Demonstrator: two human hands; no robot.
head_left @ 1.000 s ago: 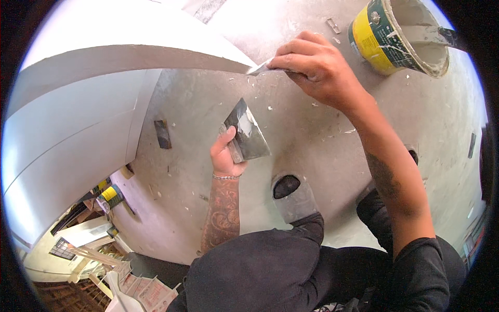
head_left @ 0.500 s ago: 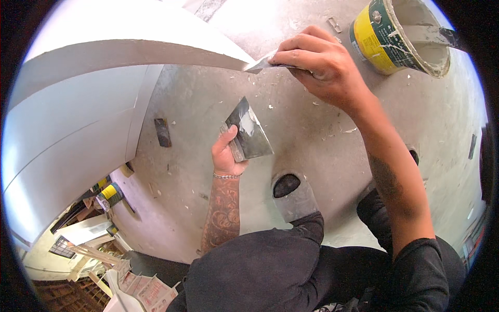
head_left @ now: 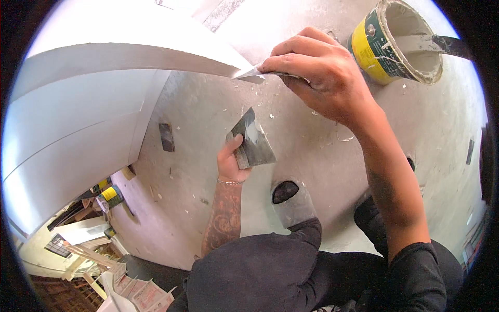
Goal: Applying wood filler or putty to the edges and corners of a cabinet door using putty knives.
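Observation:
My left hand (head_left: 232, 160) grips a wide putty knife (head_left: 254, 140), its dark blade turned up with a smear of white filler on it. Higher up, my right hand (head_left: 322, 73) is closed round a thin flat scraper (head_left: 254, 74), mostly covered by the fingers. The scraper's edge lies at the right end of a long white panel (head_left: 135, 56), at its corner; whether it presses on the surface is hard to tell. Behind the right hand stands a green and yellow bucket (head_left: 375, 48) coated inside with white filler, with a dark-handled tool (head_left: 451, 46) sticking out over its rim.
A large pale panel (head_left: 73, 130) stands at the left. Dried filler flecks and a small dark plate (head_left: 166, 137) lie on the concrete floor (head_left: 182, 208). My covered shoe (head_left: 293, 203) is below the left hand. More buckets (head_left: 110, 196) and printed sheets (head_left: 140, 294) sit at lower left.
My right hand and its scraper have shifted slightly left at the panel's corner. The left hand with the putty knife appears a little lower and to the right, its blade tilted more.

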